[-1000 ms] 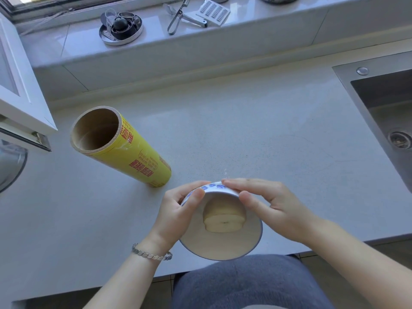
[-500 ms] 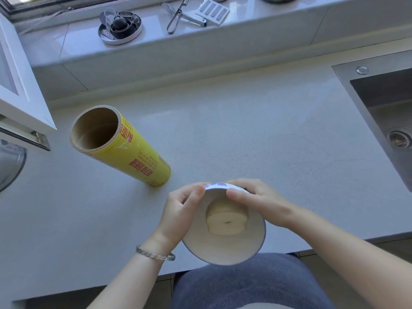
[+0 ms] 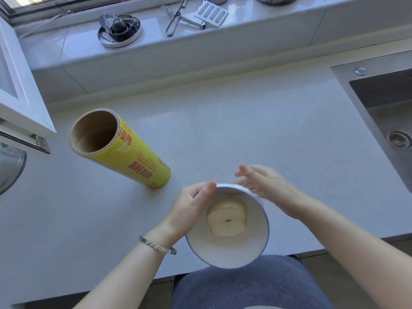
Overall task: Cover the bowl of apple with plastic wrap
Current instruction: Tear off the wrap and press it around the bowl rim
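Observation:
A white bowl (image 3: 223,250) with a pale apple piece (image 3: 226,216) inside sits tilted toward me at the counter's front edge. Clear plastic wrap lies over it, barely visible, bunched at the far right rim (image 3: 256,194). My left hand (image 3: 189,208) grips the bowl's left far rim, thumb on the edge. My right hand (image 3: 265,184) is at the far right side of the bowl, fingers spread and blurred, brushing the wrap there. The yellow plastic wrap roll (image 3: 120,148) lies on the counter to the left, open cardboard end toward the window.
A steel sink (image 3: 383,112) is set in the counter (image 3: 245,121) at the right. On the window ledge lie a round metal tin (image 3: 119,30), a peeler (image 3: 176,18) and a white grater (image 3: 211,13). A white cabinet door (image 3: 20,97) stands at left.
The bowl has tipped and slid nearer me. My right hand left the rim's top, opened its fingers and moved to the far right side. My left hand keeps its grip.

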The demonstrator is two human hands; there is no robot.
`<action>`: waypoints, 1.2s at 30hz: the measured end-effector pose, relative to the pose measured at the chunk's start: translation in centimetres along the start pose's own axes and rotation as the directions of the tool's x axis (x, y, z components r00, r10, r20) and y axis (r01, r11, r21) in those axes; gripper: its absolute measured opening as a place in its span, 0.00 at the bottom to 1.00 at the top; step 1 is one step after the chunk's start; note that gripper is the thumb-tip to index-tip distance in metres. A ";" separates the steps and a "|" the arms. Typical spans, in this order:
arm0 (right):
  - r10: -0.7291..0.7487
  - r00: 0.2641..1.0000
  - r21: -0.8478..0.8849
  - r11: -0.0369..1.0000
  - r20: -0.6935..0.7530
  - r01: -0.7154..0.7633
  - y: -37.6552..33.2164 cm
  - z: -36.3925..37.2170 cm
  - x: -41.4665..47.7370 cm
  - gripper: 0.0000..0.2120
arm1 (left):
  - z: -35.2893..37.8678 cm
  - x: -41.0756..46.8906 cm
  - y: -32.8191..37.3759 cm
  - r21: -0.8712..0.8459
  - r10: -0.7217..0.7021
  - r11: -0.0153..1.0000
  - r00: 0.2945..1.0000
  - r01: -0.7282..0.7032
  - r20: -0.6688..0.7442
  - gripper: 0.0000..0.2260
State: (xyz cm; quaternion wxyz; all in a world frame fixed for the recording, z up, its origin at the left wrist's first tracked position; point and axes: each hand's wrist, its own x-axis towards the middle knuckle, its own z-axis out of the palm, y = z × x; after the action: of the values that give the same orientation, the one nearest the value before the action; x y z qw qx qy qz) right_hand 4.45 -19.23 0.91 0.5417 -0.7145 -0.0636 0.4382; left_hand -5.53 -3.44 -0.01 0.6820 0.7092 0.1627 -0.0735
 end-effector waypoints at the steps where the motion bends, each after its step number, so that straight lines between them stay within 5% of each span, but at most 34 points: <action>1: 0.017 1.000 0.039 0.999 -0.015 -0.016 -0.1 -0.7 -0.1 0.15 | -0.1 -0.1 -0.4 -0.007 -0.012 1.000 0.999 0.012 -0.031 0.14; 9: 0.044 0.986 -0.201 0.980 0.160 -0.011 -0.5 -1.2 -0.2 0.05 | -0.3 -0.6 -1.2 -0.011 0.001 1.000 0.994 -0.002 -0.110 0.13; 18: 0.113 0.960 -0.270 0.962 0.257 -0.040 -0.5 -1.3 0.5 0.10 | -0.8 -0.8 -1.3 0.065 -0.008 0.998 0.995 0.015 -0.096 0.09; 24: 0.223 0.960 0.091 0.966 0.171 -0.240 0.0 -1.7 0.9 0.14 | -0.9 -1.2 -1.1 0.039 -0.003 0.999 0.996 0.006 -0.086 0.10; 31: 0.503 0.786 -0.066 0.854 0.361 -0.516 -0.5 -2.4 1.2 0.14 | -1.0 -1.2 -1.3 0.056 -0.015 0.998 0.997 0.020 -0.078 0.13; 36: 0.234 0.922 0.184 0.936 0.309 -0.300 0.9 -1.6 1.1 0.09 | -0.6 -1.4 -1.4 0.042 -0.023 0.999 0.997 0.026 -0.073 0.14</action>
State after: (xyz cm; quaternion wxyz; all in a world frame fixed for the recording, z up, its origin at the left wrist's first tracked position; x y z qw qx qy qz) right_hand 5.91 -20.10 -0.42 0.5401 -0.5796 0.0089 0.6101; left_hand -7.41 -2.96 -0.87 0.6595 0.7238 0.1942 -0.0594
